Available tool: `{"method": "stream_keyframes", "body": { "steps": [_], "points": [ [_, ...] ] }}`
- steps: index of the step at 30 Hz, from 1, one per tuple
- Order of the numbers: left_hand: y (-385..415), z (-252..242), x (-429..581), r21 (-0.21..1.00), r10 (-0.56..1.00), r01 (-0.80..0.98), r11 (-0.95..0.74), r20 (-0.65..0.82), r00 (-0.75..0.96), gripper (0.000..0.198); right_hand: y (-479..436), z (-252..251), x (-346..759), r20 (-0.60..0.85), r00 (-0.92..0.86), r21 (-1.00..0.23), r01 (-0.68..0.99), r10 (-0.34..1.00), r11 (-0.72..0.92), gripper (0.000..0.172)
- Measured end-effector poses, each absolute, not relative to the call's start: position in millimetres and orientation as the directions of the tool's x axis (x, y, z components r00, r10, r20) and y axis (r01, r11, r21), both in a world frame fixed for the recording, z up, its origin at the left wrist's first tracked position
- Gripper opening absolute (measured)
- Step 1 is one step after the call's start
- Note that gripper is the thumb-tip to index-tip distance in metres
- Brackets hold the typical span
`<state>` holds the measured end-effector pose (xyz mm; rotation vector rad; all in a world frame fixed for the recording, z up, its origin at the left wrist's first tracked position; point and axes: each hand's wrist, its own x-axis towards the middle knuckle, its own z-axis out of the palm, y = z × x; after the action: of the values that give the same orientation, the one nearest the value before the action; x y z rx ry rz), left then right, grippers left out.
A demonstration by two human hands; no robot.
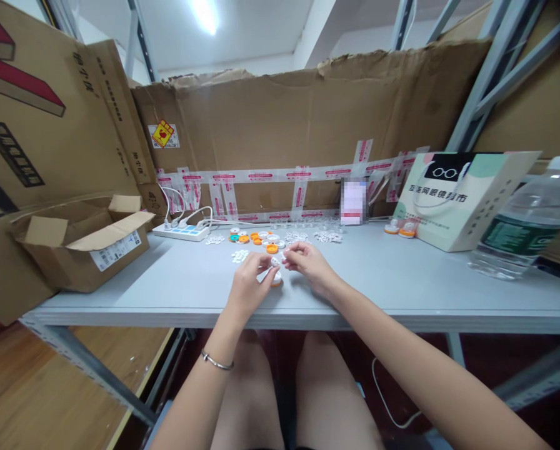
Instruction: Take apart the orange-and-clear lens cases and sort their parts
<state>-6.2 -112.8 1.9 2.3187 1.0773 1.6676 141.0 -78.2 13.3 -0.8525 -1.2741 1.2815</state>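
My left hand is closed in a pinch on a small white round part with dark specks, held over the table. Close by on the right, the fingertips of my right hand pinch a small white piece, too small to make out. Under my left fingers stands a round white piece with an orange base, partly covered by the hand. Just beyond the hands lie an orange ring-shaped cap, several white and orange caps and a green one. A group of small white discs lies left of my left hand.
Behind the caps are piles of speckled white parts and a row of clear pieces. A power strip and open carton stand left. A phone leans at the back. A paper bag and water bottle stand right.
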Motion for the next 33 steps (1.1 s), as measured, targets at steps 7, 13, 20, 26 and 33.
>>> {"method": "stream_keyframes", "body": {
  "steps": [7, 13, 20, 26, 33],
  "points": [
    [-112, 2, -7, 0.435, 0.570, 0.496, -0.752, 0.807, 0.157, 0.009, -49, 26, 179, 0.318, 0.098, -0.932, -0.153, 0.943, 0.330, 0.033],
    [-112, 4, -9, 0.367, 0.535, 0.557, -0.745, 0.828, 0.171, 0.013, -1, 28, 221, 0.384, 0.160, -0.921, 0.140, 0.909, 0.364, 0.028],
    [-109, 1, -9, 0.353, 0.536, 0.588, -0.728, 0.828, 0.167, 0.015, 28, -2, 230, 0.376, 0.206, -0.815, 0.537, 0.903, 0.217, 0.010],
    [-111, 2, -8, 0.364, 0.572, 0.615, -0.700, 0.801, 0.177, 0.016, 44, 2, 225, 0.363, 0.173, -0.680, 0.721, 0.916, 0.134, 0.008],
    [-111, 2, -9, 0.386, 0.582, 0.613, -0.689, 0.800, 0.150, 0.014, 63, -7, 207, 0.260, 0.113, -0.599, 0.797, 0.959, 0.068, 0.022]
  ]
}}
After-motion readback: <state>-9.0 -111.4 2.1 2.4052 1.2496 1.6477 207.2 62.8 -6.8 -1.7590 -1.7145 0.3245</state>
